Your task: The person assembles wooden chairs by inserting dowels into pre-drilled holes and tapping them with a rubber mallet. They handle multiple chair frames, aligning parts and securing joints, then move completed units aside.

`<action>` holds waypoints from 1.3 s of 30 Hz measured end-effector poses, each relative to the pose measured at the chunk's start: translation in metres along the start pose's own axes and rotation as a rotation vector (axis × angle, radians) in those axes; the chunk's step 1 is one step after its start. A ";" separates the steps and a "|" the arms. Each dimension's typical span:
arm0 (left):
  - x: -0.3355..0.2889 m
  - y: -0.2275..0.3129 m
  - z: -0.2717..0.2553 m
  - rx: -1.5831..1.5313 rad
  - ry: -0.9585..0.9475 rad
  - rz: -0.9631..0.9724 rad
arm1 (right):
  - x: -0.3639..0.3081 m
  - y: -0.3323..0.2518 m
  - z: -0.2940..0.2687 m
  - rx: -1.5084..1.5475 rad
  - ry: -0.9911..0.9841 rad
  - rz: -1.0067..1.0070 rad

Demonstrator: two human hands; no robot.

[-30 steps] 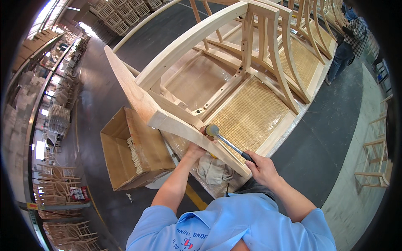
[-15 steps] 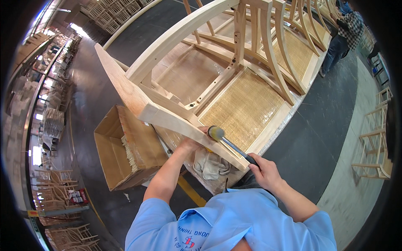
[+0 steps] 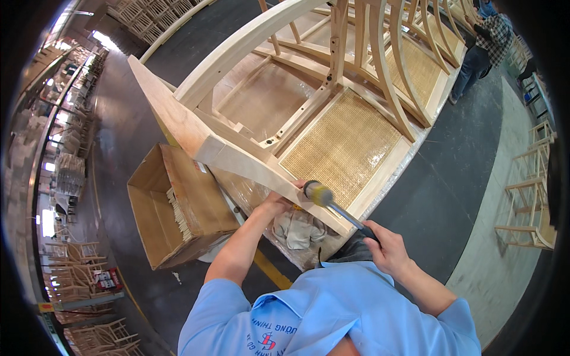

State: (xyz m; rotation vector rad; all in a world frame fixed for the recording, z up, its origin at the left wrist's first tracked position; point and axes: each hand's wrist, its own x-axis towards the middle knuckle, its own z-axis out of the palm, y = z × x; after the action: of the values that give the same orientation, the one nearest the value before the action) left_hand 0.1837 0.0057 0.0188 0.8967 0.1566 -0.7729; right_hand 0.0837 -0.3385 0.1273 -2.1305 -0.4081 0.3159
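Observation:
A pale wooden chair frame (image 3: pixel 255 169) lies on the plastic-covered bench, with a woven cane panel (image 3: pixel 344 151) beside its near rail. My left hand (image 3: pixel 276 203) is closed round that rail; part of its fingers is hidden behind the wood. In my right hand (image 3: pixel 389 249) is the dark handle of a mallet (image 3: pixel 320 194). Its yellowish head with a dark end hovers over or against the rail, just right of my left fingers; contact cannot be made out. A crumpled grey-white cloth (image 3: pixel 300 230) rests on the bench below the rail.
An open cardboard box (image 3: pixel 199 207) with pale pieces inside stands left of the bench. More chair frames with cane seats (image 3: pixel 415 68) line the bench farther away. A person in a checked shirt (image 3: pixel 494 38) is at the far right. Chairs (image 3: pixel 528 216) stand along the right.
The mallet has shifted slightly right and downward, with its head turned. My right hand has moved a little right. My left hand stays at the rail, and the whole view has shifted slightly.

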 end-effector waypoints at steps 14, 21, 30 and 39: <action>-0.058 -0.053 0.137 1.007 0.926 0.583 | 0.009 0.017 -0.003 0.095 -0.139 0.099; -0.027 -0.051 0.133 1.145 1.059 0.602 | 0.019 0.034 -0.022 0.120 -0.186 0.030; -0.018 -0.072 0.135 1.015 1.064 0.723 | 0.012 0.026 -0.055 0.224 0.031 -0.423; -0.012 -0.086 0.142 1.007 1.174 0.539 | 0.002 0.054 -0.064 0.154 -0.085 -0.339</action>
State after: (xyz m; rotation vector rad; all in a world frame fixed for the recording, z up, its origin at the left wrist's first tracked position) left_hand 0.0917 -0.1269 0.0585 2.1715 0.5462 0.3461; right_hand 0.1189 -0.4140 0.1171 -1.8636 -0.7588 0.2335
